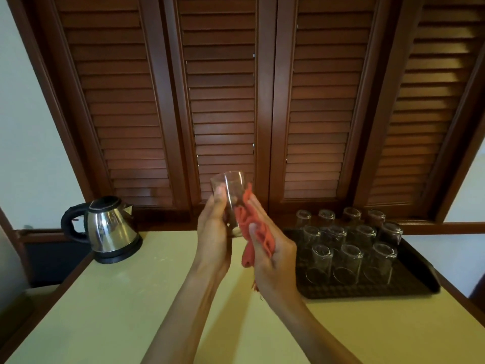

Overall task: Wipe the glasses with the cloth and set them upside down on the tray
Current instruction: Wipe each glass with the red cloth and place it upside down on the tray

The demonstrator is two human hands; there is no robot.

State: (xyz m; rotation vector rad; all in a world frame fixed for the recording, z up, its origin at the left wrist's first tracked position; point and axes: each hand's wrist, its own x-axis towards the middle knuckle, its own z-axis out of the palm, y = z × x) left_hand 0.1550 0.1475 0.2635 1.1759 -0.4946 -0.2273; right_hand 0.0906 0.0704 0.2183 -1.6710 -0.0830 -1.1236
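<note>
Slipping is the main risk, as I judge it: the clear, smooth-walled drinking glass [228,195] is held in mid-air above the middle of the pale yellow desk [126,298], so a loosened grip would likely drop it onto that hard top. The left hand [214,232] grips the glass from its left side, fingers curled round the wall with a fingertip high near the upper end. The right hand [273,258] holds a bunched orange-red cloth [252,232] and presses it against the glass's right side; pushing too hard there could twist the glass out of the left hand. Carrying it to the black rectangular tray [409,287] at the desk's right edge could knock the upside-down glasses [349,245] crowded there, standing just beside one another.

The held glass looks plain, straight-sided and transparent, tilted slightly. Whether smears remain cannot be told. A steel electric kettle [110,229] stands near the desk's far left corner.
</note>
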